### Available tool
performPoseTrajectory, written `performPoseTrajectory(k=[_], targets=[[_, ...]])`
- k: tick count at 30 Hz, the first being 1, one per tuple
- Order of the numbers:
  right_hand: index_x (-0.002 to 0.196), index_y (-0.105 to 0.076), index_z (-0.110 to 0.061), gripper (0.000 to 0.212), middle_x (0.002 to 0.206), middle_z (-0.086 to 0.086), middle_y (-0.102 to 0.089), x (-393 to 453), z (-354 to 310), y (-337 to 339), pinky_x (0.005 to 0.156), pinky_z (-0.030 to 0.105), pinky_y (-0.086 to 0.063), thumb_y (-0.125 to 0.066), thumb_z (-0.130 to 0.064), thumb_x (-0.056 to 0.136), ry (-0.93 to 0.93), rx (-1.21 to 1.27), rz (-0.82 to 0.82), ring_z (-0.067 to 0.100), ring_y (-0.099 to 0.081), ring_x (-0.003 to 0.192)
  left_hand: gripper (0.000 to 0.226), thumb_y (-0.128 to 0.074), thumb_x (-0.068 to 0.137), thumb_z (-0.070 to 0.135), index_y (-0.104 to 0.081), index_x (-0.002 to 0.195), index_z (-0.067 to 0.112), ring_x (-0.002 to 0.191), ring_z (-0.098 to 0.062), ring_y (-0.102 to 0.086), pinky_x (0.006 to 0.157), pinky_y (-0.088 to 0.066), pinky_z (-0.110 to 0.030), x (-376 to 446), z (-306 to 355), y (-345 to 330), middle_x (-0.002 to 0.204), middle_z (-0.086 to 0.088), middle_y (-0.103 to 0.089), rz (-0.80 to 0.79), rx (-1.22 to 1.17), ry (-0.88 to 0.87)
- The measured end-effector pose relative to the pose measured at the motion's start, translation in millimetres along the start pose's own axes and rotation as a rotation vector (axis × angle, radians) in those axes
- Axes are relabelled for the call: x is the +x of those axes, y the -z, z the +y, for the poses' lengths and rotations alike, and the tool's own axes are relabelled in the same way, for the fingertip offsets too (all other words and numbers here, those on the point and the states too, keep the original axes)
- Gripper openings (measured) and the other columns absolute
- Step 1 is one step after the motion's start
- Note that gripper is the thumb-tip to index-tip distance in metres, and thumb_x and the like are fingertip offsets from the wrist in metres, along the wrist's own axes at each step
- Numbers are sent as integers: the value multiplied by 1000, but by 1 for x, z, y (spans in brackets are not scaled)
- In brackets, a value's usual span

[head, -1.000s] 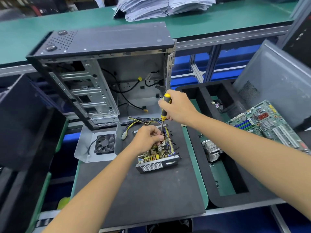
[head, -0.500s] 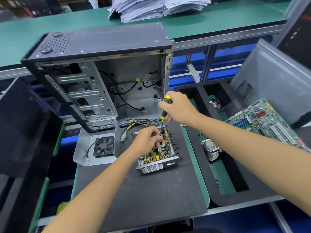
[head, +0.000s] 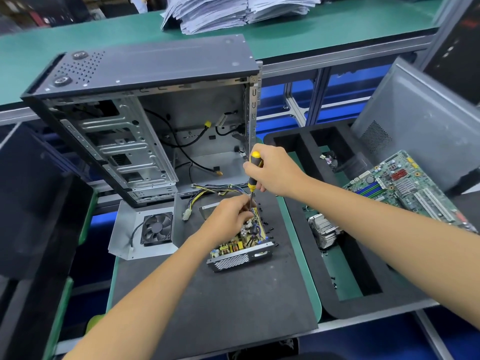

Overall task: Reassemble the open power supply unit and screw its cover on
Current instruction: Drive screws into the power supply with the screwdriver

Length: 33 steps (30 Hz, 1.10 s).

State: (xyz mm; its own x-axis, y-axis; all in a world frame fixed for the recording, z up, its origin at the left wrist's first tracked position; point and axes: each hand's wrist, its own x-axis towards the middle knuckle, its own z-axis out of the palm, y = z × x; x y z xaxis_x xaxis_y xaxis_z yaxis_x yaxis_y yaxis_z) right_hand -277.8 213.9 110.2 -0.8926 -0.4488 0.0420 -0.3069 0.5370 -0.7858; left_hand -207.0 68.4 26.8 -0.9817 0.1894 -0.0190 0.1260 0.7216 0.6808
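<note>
- Power supply (head: 240, 249) is lying open on the dark mat (head: 220, 302) of the surface, just in front of the computer case (head: 145, 120), with its circuit board (head: 244, 237) showing and no cover on it
- Right hand (head: 275, 170) is wrapping its fingers round the yellow-and-black screwdriver (head: 253, 175), holding it close to upright with the shaft pointing down into the far end of the unit
- Left hand (head: 230, 213) is curling over that same far end beside the shaft; it seems to be pinching or steadying something small there, but whether it is a screw or the tip I cannot tell
- Unit is looking like a thin sheet-metal tray: stiff, fairly light, likely to slide on the mat under a push, so it is wanting a steadying hand on its metal walls or the perforated front end (head: 231, 261)
- Board parts and the bundle of wires (head: 215, 190) are looking fragile, so fingers are better kept off them and on the metal rim
- Small black screws (head: 270, 229) are lying loose on the mat just right of the unit, tiny and easy to drop or flick away
- Grey metal plate with a fan (head: 155, 227) is lying just left of the unit, presumably the cover; its thin edges may be sharp
</note>
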Motion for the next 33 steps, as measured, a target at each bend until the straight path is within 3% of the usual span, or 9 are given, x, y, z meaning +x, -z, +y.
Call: performPoseTrajectory(k=[4, 7, 13, 19, 21, 24, 27, 30, 33], targets=[[80, -49, -7, 20, 71, 13, -66, -2, 1, 2, 59, 43, -57, -55, -22, 92, 49, -44, -16, 29, -65, 60, 24, -61, 92, 16, -53, 115, 19, 76, -5, -57, 71, -47, -24, 2, 0, -6, 84, 10, -61, 23, 27, -40], [79, -49, -9, 20, 69, 10, -65, -1, 4, 6, 54, 34, -54, -56, -23, 92, 49, -41, -18, 22, -66, 56, 35, -64, 91, 18, -51, 123, 21, 74, 2, -56, 71, -47, -20, 1, -1, -10, 81, 15, -58, 71, 26, -34], [83, -50, -4, 20, 66, 7, -62, 5, 9, 11, 50, 27, -55, -56, -22, 91, 33, 0, -18, 10, -64, 47, 40, -67, 89, 25, -54, 126, 15, 89, -16, -63, 76, -46, -24, 3, -2, -12, 97, 2, -71, 171, 107, -59], [84, -51, -3, 20, 66, 8, -62, 9, 10, 15, 45, 18, -50, -56, -20, 92, 40, 13, -21, 9, -64, 46, 51, -74, 82, 34, -58, 127, 16, 96, -6, -63, 85, -48, -15, 5, -4, -3, 109, 4, -69, 80, -26, 1], [84, -51, -3, 20, 67, 9, -63, 8, 10, 17, 45, 18, -50, -56, -20, 92, 32, 22, -19, 10, -64, 47, 48, -74, 83, 33, -60, 126, 17, 97, -3, -61, 87, -48, -15, 5, -5, 2, 110, 7, -67, 59, -52, 16], [84, -52, -2, 19, 69, 10, -63, 6, 13, 20, 48, 23, -54, -56, -19, 91, 23, 12, -19, 9, -63, 47, 21, -69, 88, 27, -68, 107, 18, 89, -4, -58, 82, -47, -20, 6, -6, 6, 99, 8, -68, 61, 91, -40], [80, -51, -3, 17, 67, 9, -63, 3, 21, 25, 49, 26, -54, -58, -17, 88, 7, -46, -22, 12, -64, 49, 9, -67, 87, 18, -70, 96, 18, 84, -5, -57, 77, -46, -25, 13, 0, 7, 93, 7, -68, -219, 192, -83], [73, -48, -9, 17, 65, 10, -63, 1, 28, 31, 50, 31, -54, -58, -14, 85, -21, -77, -28, 16, -65, 50, 23, -65, 87, 10, -69, 107, 21, 96, -12, -53, 84, -43, -29, 24, 10, -2, 101, 4, -67, -542, 287, -122], [72, -47, -9, 16, 67, 13, -65, -3, 36, 35, 46, 28, -52, -57, -14, 83, -65, -74, -6, 9, -63, 46, 42, -62, 85, 9, -63, 119, 33, 105, -19, -41, 93, -37, -34, 33, 15, -16, 117, 3, -58, -687, 479, -200]])
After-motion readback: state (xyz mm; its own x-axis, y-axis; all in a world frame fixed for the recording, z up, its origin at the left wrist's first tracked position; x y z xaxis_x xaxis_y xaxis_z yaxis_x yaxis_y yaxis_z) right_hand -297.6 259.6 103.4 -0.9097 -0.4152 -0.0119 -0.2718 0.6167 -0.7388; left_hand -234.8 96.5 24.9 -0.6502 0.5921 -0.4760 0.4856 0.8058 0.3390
